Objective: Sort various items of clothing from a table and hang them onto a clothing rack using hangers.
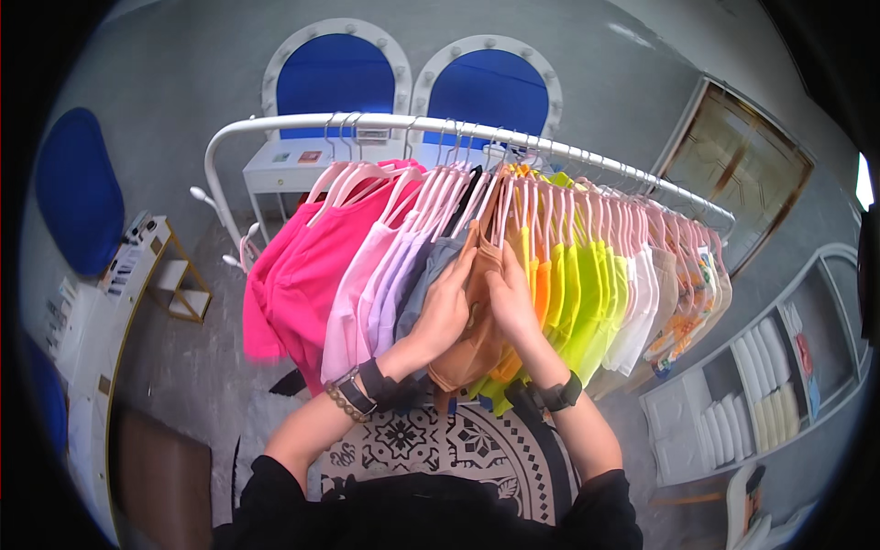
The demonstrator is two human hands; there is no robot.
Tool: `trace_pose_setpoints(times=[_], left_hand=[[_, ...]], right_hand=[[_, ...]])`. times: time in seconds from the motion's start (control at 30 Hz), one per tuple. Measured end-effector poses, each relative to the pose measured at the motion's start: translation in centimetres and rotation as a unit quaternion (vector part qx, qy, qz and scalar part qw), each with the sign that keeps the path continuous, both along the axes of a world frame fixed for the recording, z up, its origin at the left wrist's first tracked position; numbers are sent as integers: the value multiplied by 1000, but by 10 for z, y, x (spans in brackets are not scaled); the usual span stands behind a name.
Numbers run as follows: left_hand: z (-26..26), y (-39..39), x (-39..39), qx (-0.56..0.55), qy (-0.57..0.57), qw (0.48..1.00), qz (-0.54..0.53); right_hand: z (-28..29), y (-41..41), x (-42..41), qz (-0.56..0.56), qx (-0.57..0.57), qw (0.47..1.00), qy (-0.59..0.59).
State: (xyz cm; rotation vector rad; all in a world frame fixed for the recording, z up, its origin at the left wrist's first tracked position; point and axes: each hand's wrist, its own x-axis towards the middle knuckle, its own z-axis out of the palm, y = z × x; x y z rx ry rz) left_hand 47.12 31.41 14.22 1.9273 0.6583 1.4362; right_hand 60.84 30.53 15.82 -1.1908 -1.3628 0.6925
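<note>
A white clothes rack [289,122] stands before me, hung with garments on pink hangers. Both my hands are at a brown top [462,361] near the middle of the row. My left hand [445,302] has its fingers along the top's left shoulder edge. On the other side, my right hand [512,299] pinches the cloth just below a hanger, thumb inward. The fingers partly hide the neckline. Left of the brown top hang grey-blue, lilac, pale pink and hot pink garments [313,275]. To its right come orange, lime-yellow [588,275], white and floral ones [687,323].
Behind the rack are a white dressing table [258,165] and two round bulb-framed mirrors [405,69]. A long counter [89,371] runs along the left. At right, a white shelf unit [677,430] holds folded cloths. A patterned round rug [412,454] lies below.
</note>
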Motion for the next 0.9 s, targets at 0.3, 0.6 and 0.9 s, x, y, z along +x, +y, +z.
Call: trace_pose_setpoints(times=[0.3,0.6,0.9], left_hand=[[7,-31,-23,-67,31,997,26],[-25,-34,-227,167,-64,921,346],[-86,111,-399,-91,299,892,326]], right_hand=[[-16,14,-24,99,46,993,38],[-28,-108,-59,-118,151,979,-75],[-86,-175,-150,-244,9,969,24]])
